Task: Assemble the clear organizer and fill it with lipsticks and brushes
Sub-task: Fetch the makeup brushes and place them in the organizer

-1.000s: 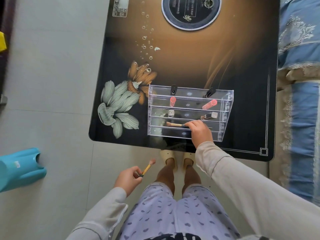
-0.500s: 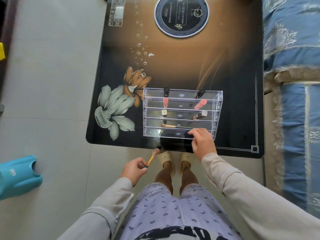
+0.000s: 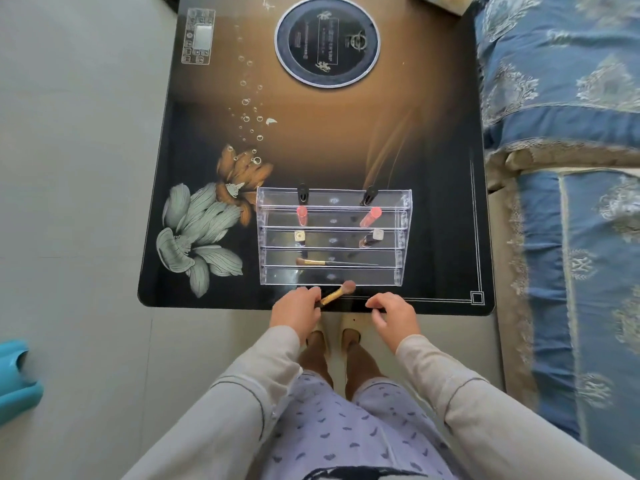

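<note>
A clear tiered organizer [image 3: 401, 237] stands near the front edge of the dark table [image 3: 194, 133]. Its back tier holds two black lipsticks [image 3: 302, 194], the tier in front of that two pink ones [image 3: 370, 216], the third two with pale square caps [image 3: 300, 236]. A brush [image 3: 313, 262] lies flat in the fourth tier; the front tier is bare. My left hand [image 3: 296, 311] holds a second brush [image 3: 337, 293] by its gold handle, bristles pointing at the organizer's front wall. My right hand [image 3: 393, 315] hovers at the table edge, fingers loosely curled, holding nothing.
A round black hob plate [image 3: 327, 41] and a control panel [image 3: 198, 36] sit at the table's far end. A blue patterned sofa [image 3: 571, 168] runs along the right. A blue plastic object [image 3: 15, 382] lies on the floor at left. My feet are under the table edge.
My left hand rose from beside my knee to the table edge with the second brush. My right hand left the first brush in the fourth tier and drew back to the table edge.
</note>
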`<action>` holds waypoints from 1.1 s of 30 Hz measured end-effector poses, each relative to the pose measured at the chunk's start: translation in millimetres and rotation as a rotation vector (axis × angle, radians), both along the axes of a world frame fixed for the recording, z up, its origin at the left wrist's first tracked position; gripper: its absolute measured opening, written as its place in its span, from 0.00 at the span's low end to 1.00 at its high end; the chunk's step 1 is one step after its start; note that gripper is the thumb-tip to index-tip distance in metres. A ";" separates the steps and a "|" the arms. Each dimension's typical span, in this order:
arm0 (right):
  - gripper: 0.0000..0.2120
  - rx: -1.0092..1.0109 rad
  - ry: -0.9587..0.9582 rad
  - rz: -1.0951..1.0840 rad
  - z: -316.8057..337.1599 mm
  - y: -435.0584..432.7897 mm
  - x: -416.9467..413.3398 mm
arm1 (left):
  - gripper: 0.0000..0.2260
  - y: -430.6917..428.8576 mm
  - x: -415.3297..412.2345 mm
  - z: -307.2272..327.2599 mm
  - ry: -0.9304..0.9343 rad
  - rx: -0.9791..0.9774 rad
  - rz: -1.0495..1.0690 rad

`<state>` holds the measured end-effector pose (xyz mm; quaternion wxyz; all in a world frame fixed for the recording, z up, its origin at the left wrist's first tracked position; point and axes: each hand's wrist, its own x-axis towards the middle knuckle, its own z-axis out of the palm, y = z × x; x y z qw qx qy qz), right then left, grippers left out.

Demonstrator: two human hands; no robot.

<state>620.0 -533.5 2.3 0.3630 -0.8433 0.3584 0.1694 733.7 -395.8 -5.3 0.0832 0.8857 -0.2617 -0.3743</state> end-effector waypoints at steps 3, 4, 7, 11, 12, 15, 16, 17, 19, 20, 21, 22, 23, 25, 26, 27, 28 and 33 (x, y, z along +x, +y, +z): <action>0.09 -0.006 0.073 -0.083 -1.5 -15.3 -21.9 | 0.09 -13.8 10.7 -7.6 -0.151 -0.021 -0.230; 0.09 -0.010 0.105 -0.103 -2.0 -18.7 -29.1 | 0.11 -18.2 13.9 -10.8 -0.185 -0.023 -0.288; 0.10 -0.017 0.181 -0.136 -5.4 -25.2 -47.0 | 0.13 -30.3 21.9 -18.7 -0.261 0.014 -0.438; 0.10 -0.005 0.238 -0.172 -9.7 -30.8 -59.3 | 0.10 -40.8 25.9 -22.7 -0.322 0.076 -0.594; 0.10 -0.001 0.247 -0.178 -10.3 -32.1 -60.6 | 0.09 -42.6 26.0 -22.7 -0.319 0.095 -0.615; 0.10 0.007 0.265 -0.188 -11.2 -34.0 -61.7 | 0.09 -46.2 25.6 -21.4 -0.299 0.131 -0.630; 0.10 0.011 0.274 -0.191 -11.7 -34.4 -61.7 | 0.09 -47.5 25.0 -21.8 -0.298 0.137 -0.634; 0.10 0.010 0.277 -0.196 -12.7 -34.7 -61.8 | 0.09 -48.8 24.5 -22.1 -0.300 0.140 -0.640; 0.10 0.016 0.272 -0.212 -12.8 -34.8 -61.5 | 0.09 -49.6 23.7 -23.5 -0.304 0.141 -0.640; 0.09 0.020 0.274 -0.220 -12.4 -34.9 -61.0 | 0.10 -50.3 23.7 -24.2 -0.306 0.143 -0.637; 0.09 0.020 0.272 -0.223 -12.8 -35.4 -61.1 | 0.10 -51.1 23.7 -24.7 -0.310 0.146 -0.635; 0.10 0.026 0.282 -0.226 -11.9 -35.9 -61.3 | 0.09 -51.2 23.3 -25.3 -0.313 0.144 -0.636; 0.10 0.028 0.284 -0.227 -12.4 -36.8 -62.2 | 0.09 -51.6 23.1 -25.2 -0.316 0.149 -0.647; 0.10 0.040 0.292 -0.234 -12.6 -38.7 -63.4 | 0.10 -50.5 22.6 -25.5 -0.311 0.161 -0.646; 0.10 0.049 0.302 -0.237 -11.8 -39.6 -64.1 | 0.10 -49.0 22.0 -27.2 -0.299 0.160 -0.622; 0.10 0.050 0.309 -0.237 -12.5 -40.8 -65.5 | 0.10 -47.4 22.2 -27.9 -0.288 0.159 -0.600; 0.09 0.053 0.322 -0.243 -11.4 -41.6 -66.1 | 0.11 -45.2 22.4 -28.1 -0.281 0.155 -0.576; 0.10 0.064 0.333 -0.263 -10.8 -48.0 -72.5 | 0.13 -25.6 19.1 -30.0 -0.242 0.074 -0.407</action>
